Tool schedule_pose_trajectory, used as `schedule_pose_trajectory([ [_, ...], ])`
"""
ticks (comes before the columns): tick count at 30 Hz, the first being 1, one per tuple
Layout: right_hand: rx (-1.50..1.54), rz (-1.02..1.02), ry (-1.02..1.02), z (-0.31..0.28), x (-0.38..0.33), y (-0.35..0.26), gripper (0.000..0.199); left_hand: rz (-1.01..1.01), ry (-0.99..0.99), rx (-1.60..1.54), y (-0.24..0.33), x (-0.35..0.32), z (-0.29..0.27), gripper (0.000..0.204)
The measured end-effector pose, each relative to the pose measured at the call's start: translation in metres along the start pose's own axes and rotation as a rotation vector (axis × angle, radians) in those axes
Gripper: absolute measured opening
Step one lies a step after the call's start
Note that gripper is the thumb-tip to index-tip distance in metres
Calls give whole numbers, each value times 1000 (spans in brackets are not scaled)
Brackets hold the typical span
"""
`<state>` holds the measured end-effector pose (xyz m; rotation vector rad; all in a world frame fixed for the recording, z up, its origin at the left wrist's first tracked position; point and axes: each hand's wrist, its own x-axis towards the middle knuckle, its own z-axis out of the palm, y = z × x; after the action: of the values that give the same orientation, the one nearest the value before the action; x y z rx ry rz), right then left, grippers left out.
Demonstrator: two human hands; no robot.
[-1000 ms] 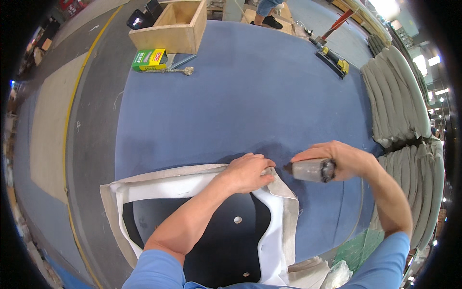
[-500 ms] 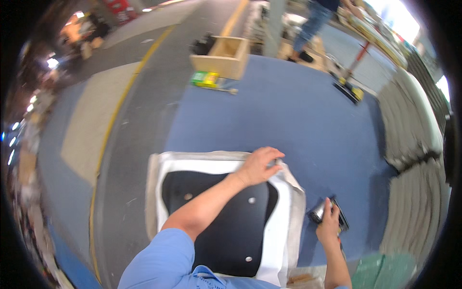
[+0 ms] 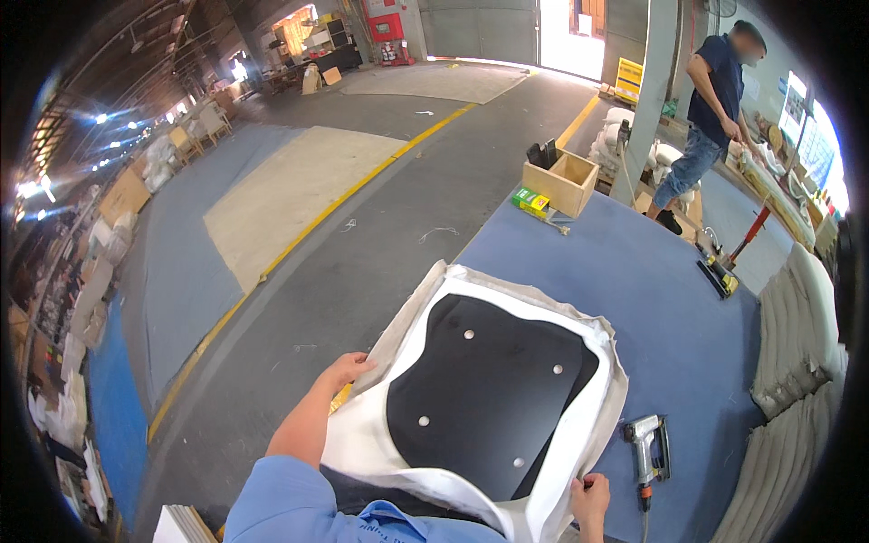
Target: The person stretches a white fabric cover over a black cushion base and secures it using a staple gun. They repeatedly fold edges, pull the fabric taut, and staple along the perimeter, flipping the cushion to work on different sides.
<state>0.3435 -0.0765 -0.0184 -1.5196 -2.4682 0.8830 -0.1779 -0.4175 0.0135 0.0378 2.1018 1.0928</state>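
Note:
A chair seat pad lies in front of me, with a black board [image 3: 493, 389] on white foam [image 3: 421, 457] and a beige fabric cover [image 3: 407, 317] around its edges. Several round metal fittings dot the board. My left hand [image 3: 348, 369] is closed on the fabric edge at the left side. At the near right corner, the curled fingers of my right hand [image 3: 590, 498] grip the fabric edge. Just right of the pad, a silver and black staple gun [image 3: 646, 451] rests on the blue table [image 3: 552, 258], its hose running toward me.
A wooden box [image 3: 575, 185] with black items stands at the table's far edge, beside a green and yellow carton [image 3: 531, 201]. Another tool [image 3: 718, 276] lies far right. Grey padded pieces [image 3: 801, 335] are stacked along the right. A person [image 3: 711, 113] stands beyond the table.
My right hand has let go of the staple gun, now on the table, and taken the fabric. My left hand moved from the far right corner to the left edge. The pad has turned; my view has shifted.

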Motion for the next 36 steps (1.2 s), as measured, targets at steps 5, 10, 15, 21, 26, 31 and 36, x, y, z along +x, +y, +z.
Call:
schedule_pose_trajectory([
  [5, 714, 229, -81, 35, -34, 14, 27, -187, -126, -18, -47, -29, -18, 62],
  [10, 751, 317, -82, 51, -61, 48, 33, -106, -263, -11, -65, -44, -16, 40],
  [15, 653, 102, 28, 28, -51, 30, 32, 115, -127, 25, -76, -67, -35, 32],
  [21, 933, -2, -32, -26, -37, -4, 26, 309, -79, -161, -89, -124, -4, 31],
  [26, 864, 42, -83, -75, -29, 22, 23, 438, -75, -62, -123, -172, 13, 33],
  [31, 260, -6, 172, -92, 4, 15, 9, 405, -56, 176, -140, -169, 22, 33],
  [36, 383, -323, 159, -82, 68, -97, 16, 387, 157, 263, -94, -113, 9, 43],
])
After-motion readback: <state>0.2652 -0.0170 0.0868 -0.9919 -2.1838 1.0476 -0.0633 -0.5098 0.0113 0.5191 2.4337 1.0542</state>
